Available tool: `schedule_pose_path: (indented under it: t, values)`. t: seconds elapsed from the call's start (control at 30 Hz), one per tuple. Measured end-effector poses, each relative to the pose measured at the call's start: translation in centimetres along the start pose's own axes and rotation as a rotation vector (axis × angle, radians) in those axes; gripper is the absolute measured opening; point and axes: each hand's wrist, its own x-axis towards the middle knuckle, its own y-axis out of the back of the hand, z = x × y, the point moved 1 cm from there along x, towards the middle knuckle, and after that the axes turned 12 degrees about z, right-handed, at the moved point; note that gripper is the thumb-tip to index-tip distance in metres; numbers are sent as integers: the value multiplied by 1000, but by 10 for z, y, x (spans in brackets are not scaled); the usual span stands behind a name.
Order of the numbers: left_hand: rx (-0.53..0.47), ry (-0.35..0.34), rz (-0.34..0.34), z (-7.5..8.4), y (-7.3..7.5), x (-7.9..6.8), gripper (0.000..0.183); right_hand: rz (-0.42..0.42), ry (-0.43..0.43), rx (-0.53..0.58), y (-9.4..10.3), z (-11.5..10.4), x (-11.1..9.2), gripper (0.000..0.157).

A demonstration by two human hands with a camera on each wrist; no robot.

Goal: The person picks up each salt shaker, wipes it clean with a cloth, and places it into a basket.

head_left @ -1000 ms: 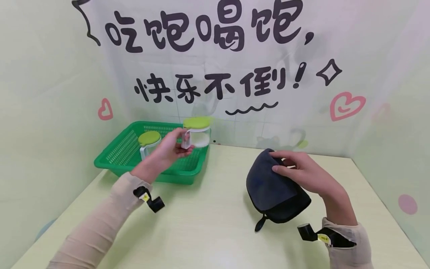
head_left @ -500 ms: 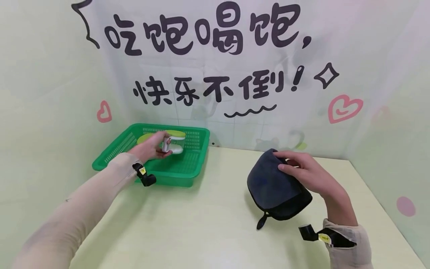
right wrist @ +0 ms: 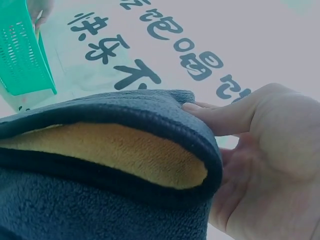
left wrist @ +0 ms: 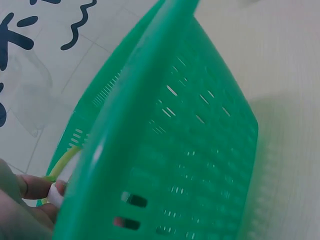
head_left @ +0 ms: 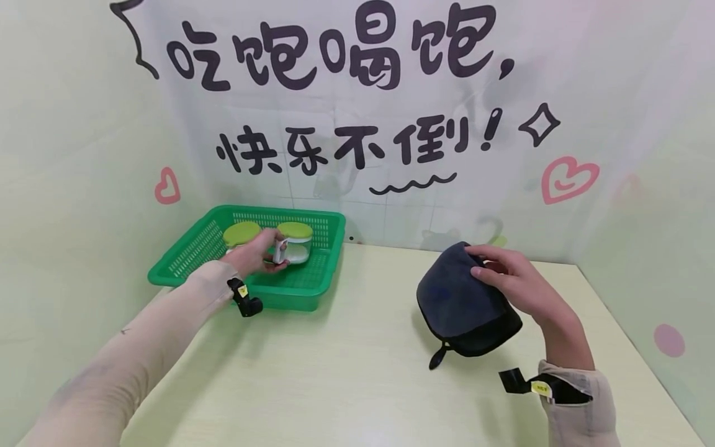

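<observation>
My left hand (head_left: 257, 248) reaches into the green plastic basket (head_left: 321, 284) and grips the white handle of a clear seasoning jar (head_left: 296, 245) with a lime-green lid. The jar stands upright inside the basket. Left of it is a second green-lidded jar (head_left: 241, 233), partly hidden behind that hand. My right hand (head_left: 516, 279) pinches the upper edge of a dark blue-grey fabric pouch (head_left: 460, 298) with black edging and a small dangling black tab. In the right wrist view the pouch gapes, showing a yellow-orange lining (right wrist: 145, 152).
A pale wooden table (head_left: 357, 347) carries the basket at its back left. Behind it hangs a white printed cloth (head_left: 363, 93) with black lettering. Each sleeve bears a black wrist camera, such as the right camera mount (head_left: 558, 391).
My left hand has carried the jar from above the basket's right rim down and left into the basket, beside the other jar. The right hand keeps hold of the pouch, nearly still.
</observation>
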Motion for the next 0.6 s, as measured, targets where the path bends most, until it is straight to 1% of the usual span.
schedule_pose_path:
  t: [0.1, 0.17, 0.27, 0.37, 0.47, 0.6]
  values:
    - [47, -9, -25, -2, 0, 2, 27, 10, -40, 53, 1, 8, 1, 43]
    - [84, -10, -42, -3, 0, 5, 30, 13, -73, 109, 2, 15, 2, 46]
    - [142, -21, -54, -7, 2, 7, 36, 23, -117, 201, 3, 31, 3, 50]
    - [183, -20, -59, -10, 4, 8, 40, 33, -181, 271, 4, 47, 3, 55]
    - [195, -4, -58, -13, 5, 7, 42, 46, -265, 297, 4, 62, 2, 60]
    - [202, 4, -57, -19, 9, 2, 44, 64, -375, 291, 4, 78, 1, 62]
